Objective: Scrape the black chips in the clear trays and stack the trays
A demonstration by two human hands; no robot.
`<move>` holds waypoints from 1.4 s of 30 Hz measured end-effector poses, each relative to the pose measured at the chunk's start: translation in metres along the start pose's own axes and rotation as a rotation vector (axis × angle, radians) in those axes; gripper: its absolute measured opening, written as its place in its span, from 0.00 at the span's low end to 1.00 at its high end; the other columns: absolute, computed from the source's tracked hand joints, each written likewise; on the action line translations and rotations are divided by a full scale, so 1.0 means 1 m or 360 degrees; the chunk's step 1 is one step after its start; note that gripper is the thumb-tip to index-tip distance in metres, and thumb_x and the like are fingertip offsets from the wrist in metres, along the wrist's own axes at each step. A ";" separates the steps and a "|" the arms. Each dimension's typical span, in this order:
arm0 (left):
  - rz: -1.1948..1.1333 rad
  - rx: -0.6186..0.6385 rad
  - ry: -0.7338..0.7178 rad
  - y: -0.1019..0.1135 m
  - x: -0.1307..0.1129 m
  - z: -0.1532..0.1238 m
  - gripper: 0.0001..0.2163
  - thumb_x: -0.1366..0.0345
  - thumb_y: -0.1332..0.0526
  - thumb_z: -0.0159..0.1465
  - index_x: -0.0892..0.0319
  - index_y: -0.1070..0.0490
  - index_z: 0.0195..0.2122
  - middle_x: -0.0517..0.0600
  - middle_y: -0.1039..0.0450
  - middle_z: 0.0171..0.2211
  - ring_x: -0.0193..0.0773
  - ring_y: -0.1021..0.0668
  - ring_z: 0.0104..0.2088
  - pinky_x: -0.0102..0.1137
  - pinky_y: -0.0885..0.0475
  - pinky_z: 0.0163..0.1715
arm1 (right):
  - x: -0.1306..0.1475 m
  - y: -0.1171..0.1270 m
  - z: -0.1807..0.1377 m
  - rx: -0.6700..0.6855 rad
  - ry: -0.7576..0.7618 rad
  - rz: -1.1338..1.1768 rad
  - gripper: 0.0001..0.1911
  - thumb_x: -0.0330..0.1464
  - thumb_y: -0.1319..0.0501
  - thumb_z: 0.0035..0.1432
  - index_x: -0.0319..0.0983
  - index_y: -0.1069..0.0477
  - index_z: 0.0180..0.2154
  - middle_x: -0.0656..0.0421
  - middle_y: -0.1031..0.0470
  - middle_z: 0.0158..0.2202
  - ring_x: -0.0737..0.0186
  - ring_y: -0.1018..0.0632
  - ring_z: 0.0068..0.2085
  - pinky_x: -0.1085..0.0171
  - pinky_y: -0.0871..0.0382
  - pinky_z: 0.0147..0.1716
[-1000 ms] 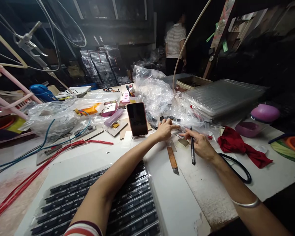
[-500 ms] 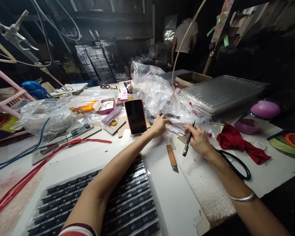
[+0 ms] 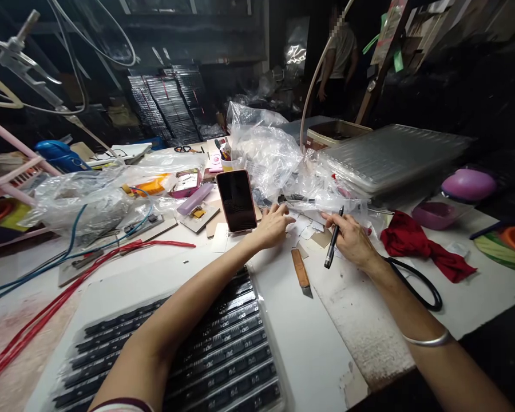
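Observation:
My left hand point(image 3: 274, 226) reaches out beside the propped-up phone point(image 3: 236, 200), its fingers spread over the edge of some paper scraps point(image 3: 304, 226). Nothing shows in its grasp. In my right hand point(image 3: 352, 240) is a black pen point(image 3: 333, 237), held slanting with its lower end over the table. Between the hands, nearer to me, lies a knife with an orange-brown handle point(image 3: 300, 269). Below my left forearm rests a clear tray of black parts point(image 3: 223, 355), partly hidden by the arm.
Crumpled clear plastic bags point(image 3: 266, 154) heap up behind the phone. A stack of clear trays point(image 3: 395, 154) stands at back right, with a red cloth point(image 3: 424, 246) and a dark cord loop point(image 3: 416, 283) nearer. Red strips point(image 3: 68, 286) cross the left side. A person point(image 3: 341, 57) stands behind.
My left hand has drawn back slightly and its fingers have spread, uncovering more paper scraps. My right hand still holds the pen. The person behind has turned and shifted.

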State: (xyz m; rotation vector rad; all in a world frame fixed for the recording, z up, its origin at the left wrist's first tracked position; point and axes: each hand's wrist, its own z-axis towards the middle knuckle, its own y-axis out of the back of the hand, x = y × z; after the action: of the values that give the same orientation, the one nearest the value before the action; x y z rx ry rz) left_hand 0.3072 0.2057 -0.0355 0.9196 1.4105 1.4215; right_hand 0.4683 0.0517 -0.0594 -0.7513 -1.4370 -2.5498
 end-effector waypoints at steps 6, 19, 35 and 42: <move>0.0021 0.0121 -0.0131 -0.005 -0.004 -0.001 0.21 0.74 0.48 0.60 0.46 0.29 0.50 0.54 0.40 0.53 0.53 0.39 0.54 0.48 0.42 0.49 | -0.001 0.002 -0.001 0.0019 0.0014 -0.0010 0.22 0.23 0.50 0.54 0.39 0.30 0.49 0.56 0.27 0.35 0.58 0.28 0.40 0.61 0.34 0.43; -0.0118 -0.0102 0.0183 -0.001 0.003 -0.014 0.11 0.64 0.46 0.64 0.62 0.25 0.32 0.57 0.32 0.38 0.48 0.32 0.44 0.41 0.37 0.45 | -0.001 -0.001 -0.003 0.0226 0.0209 -0.0203 0.25 0.32 0.36 0.48 0.39 0.34 0.50 0.54 0.26 0.40 0.49 0.34 0.48 0.54 0.36 0.48; -0.0890 -0.0426 0.0724 0.011 0.015 0.019 0.09 0.66 0.49 0.65 0.62 0.31 0.34 0.49 0.27 0.25 0.31 0.25 0.24 0.24 0.34 0.23 | 0.004 -0.008 -0.005 0.0291 0.0178 -0.0478 0.08 0.22 0.43 0.47 0.38 0.31 0.32 0.50 0.34 0.37 0.56 0.31 0.40 0.61 0.32 0.39; -0.0678 -0.0128 0.0594 0.007 0.013 0.003 0.07 0.72 0.44 0.58 0.63 0.26 0.29 0.52 0.28 0.25 0.39 0.24 0.31 0.31 0.31 0.34 | -0.010 -0.012 -0.005 0.0189 0.0162 -0.0445 0.11 0.22 0.45 0.48 0.38 0.30 0.33 0.53 0.36 0.37 0.60 0.29 0.37 0.63 0.32 0.38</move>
State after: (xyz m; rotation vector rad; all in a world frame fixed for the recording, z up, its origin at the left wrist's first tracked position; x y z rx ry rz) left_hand 0.3058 0.2195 -0.0298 0.2783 1.6861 1.3469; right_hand 0.4716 0.0530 -0.0753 -0.4220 -1.7492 -2.6227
